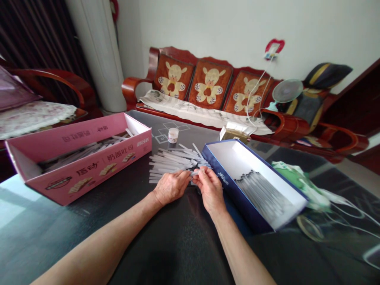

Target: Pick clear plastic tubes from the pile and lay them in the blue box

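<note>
Loose clear plastic sticks [172,162] lie in a flat, splayed pile on the dark tabletop [175,245]. My left hand [171,187] sits at the pile's near edge, its fingertips against the sticks. My right hand [210,190] pinches a short clear stick [195,172] between thumb and fingers, close to the left fingertips. Right of that hand stands a white box with blue edges [255,186], holding neat rows of similar sticks. A pink printed carton [77,158] on the left holds more sticks, partly shadowed.
A small white-capped jar [173,135] stands behind the pile, with a small tan package [234,133] further right. Crumpled white and green plastic [299,186] lies right of the blue-edged box. Behind the table are a wooden bench with cushions [210,87] and a small fan [287,90].
</note>
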Available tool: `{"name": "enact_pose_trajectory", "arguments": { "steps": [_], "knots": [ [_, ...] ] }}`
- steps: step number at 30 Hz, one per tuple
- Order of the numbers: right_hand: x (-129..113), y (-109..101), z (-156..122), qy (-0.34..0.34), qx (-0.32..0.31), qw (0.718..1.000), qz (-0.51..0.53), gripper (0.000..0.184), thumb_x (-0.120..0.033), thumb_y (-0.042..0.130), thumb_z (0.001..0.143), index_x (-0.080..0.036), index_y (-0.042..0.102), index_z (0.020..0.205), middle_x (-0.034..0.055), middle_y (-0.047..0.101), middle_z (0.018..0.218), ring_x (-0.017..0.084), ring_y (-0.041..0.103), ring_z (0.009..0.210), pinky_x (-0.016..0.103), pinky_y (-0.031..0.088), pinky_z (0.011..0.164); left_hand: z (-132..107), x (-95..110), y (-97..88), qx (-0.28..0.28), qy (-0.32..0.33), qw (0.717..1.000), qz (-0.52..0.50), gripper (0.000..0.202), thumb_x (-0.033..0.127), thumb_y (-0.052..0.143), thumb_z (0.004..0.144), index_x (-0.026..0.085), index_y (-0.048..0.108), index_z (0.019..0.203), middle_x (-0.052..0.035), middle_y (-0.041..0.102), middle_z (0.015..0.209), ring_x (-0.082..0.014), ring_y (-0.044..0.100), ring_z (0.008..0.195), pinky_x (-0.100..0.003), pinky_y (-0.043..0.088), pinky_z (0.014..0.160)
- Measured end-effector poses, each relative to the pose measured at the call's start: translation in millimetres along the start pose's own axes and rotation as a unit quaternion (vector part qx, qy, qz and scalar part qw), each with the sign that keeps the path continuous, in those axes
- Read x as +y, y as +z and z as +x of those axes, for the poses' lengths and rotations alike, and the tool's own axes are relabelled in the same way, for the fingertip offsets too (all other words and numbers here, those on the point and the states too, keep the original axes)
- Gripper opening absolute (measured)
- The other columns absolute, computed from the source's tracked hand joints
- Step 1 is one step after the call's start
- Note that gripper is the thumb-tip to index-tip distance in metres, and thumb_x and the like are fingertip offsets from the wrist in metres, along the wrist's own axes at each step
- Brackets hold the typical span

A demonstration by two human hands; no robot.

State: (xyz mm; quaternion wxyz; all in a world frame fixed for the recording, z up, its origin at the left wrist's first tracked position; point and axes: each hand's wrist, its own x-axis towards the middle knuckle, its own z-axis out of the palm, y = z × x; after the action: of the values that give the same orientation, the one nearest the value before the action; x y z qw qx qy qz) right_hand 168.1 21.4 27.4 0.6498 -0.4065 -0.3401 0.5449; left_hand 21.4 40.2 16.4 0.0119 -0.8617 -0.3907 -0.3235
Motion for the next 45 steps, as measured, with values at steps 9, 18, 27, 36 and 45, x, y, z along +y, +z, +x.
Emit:
{"name": "enact_pose_trajectory", "arguments": {
  "steps": [9,18,27,36,45],
  "knots": [
    [-4.4,9.3,-6.7,-0.058,-0.061,0.983,-0.161,0.033,-0.033,0.063,0.077,-0.021,0.059,0.107,0.006,0.068,0.103,0.021,0.065,0.093,0.035,0.054,0.079,-4.1,-3.4,8.2,0.064,0.03,0.996,-0.049,0.052,0.024,0.034,0.095,0.011,0.022,0.144,-0.0148,0.069,0.103,-0.0185,0.07,0.079,-0.026,0.057,0.067],
    [-62.0,6.2,-14.2,-0.384,-0.227,0.561,-0.697,0.016,-0.017,0.049,0.09,-0.022,0.062,0.098,0.0057,0.065,0.099,0.023,0.05,0.109,0.047,0.026,0.106,-5.6,-1.6,8.8,0.078,0.039,0.993,-0.079,0.063,0.019,0.04,0.091,0.012,0.013,0.148,-0.0144,0.066,0.112,-0.0193,0.069,0.089,-0.028,0.057,0.077],
    [-136.3,-50.3,2.3,-0.262,-0.059,0.541,-0.797,0.016,-0.015,0.051,0.087,-0.016,0.063,0.096,0.0078,0.065,0.09,0.019,0.059,0.086,0.029,0.041,0.079,0.5,1.4,-4.5,0.17,0.062,0.982,-0.05,0.071,0.021,0.055,0.084,0.015,0.021,0.146,-0.0195,0.045,0.137,-0.0314,0.045,0.127,-0.048,0.042,0.103],
    [-132.6,-139.7,-0.8,0.031,0.022,0.544,-0.838,0.017,-0.011,0.056,0.073,-0.02,0.071,0.075,0.0062,0.069,0.071,0.019,0.063,0.069,0.027,0.039,0.061,-2.9,-8.0,7.0,0.164,0.034,0.984,-0.053,0.061,0.014,0.051,0.086,0.019,0.03,0.143,-0.0151,0.049,0.132,-0.0243,0.055,0.116,-0.037,0.048,0.099],
    [-119.3,-133.6,-4.9,0.05,-0.006,0.552,-0.832,0.016,-0.024,0.056,0.078,-0.021,0.071,0.074,0.0076,0.071,0.075,0.021,0.063,0.071,0.029,0.037,0.058,-1.6,-9.0,5.4,0.162,0.026,0.985,-0.058,0.052,0.011,0.047,0.087,0.018,0.036,0.137,-0.0133,0.054,0.123,-0.0192,0.059,0.104,-0.032,0.05,0.091]
  ]
}}
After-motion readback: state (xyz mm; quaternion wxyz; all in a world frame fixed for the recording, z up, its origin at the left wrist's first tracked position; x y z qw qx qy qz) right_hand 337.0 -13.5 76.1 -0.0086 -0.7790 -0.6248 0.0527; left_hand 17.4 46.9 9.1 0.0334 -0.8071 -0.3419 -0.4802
